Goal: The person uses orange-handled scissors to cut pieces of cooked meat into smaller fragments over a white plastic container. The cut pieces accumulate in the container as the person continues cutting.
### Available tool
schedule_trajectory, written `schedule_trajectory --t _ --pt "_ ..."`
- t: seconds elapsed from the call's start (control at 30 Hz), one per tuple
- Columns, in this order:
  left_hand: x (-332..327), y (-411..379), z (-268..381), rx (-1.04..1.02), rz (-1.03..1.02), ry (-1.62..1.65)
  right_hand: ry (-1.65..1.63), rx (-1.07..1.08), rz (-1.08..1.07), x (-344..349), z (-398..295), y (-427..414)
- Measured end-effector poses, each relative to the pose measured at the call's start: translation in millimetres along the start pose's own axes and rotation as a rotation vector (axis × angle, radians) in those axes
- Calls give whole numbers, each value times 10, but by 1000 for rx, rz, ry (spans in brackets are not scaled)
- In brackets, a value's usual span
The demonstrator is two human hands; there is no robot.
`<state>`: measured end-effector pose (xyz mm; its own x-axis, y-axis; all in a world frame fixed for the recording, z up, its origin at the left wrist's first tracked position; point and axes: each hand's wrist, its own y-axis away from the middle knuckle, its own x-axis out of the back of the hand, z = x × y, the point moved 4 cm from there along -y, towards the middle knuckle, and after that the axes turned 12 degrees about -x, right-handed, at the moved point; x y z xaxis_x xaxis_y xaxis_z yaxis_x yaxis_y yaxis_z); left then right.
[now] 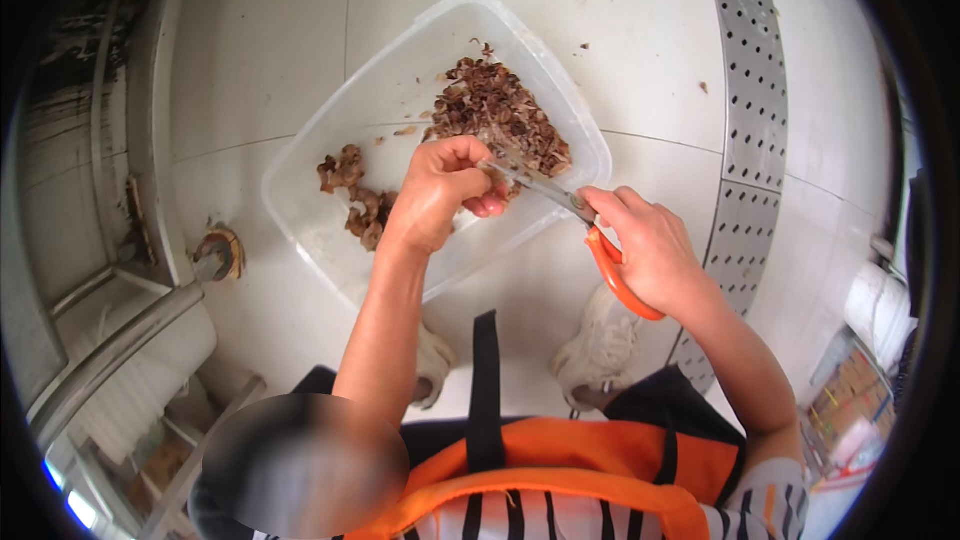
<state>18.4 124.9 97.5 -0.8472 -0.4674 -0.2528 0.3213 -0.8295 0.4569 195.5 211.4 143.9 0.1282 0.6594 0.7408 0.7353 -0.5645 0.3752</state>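
Orange-handled scissors (619, 281) are in my right hand (649, 247), their blades pointing left to the fingertips of my left hand (454, 184). My left hand pinches a small pale brownish piece at the blade tips; what it is cannot be told. Both hands are over a translucent plastic tub (300, 240) on the floor. A large heap of brown, ragged pieces (495, 105), perhaps dried fungus, lies in the tub beyond my hands. A smaller group of larger curled brown pieces (364, 210) lies at the tub's left, partly hidden by my left wrist.
A perforated metal drain cover (750, 90) runs along the tiled floor at the right. A metal frame with a round bar (120, 360) stands at the left, near a pipe fitting (217, 253). My shoes (600, 345) are just below the tub. Small brown scraps dot the floor.
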Motion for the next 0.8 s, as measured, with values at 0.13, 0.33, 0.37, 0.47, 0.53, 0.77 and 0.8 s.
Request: schedule_trajectory --t 0.13,0.33,0.37,0.47,0.53,0.77,0.8 --pt "14 12 20 3 25 33 143 -21 -6 90 -54 -7" --pt "-46 0 5 -22 154 268 191 -20 40 139 -51 -10" --pt "-41 -3 -2 -33 158 285 198 -22 45 143 -50 -12" --pt "-7 -2 -29 -50 170 314 190 26 84 169 -80 -31" --pt "30 -12 -32 -40 165 304 197 55 114 182 -102 -36" --pt "78 9 96 65 72 119 253 124 157 199 -120 -53" --pt "95 11 101 76 67 103 260 129 151 201 -114 -52"
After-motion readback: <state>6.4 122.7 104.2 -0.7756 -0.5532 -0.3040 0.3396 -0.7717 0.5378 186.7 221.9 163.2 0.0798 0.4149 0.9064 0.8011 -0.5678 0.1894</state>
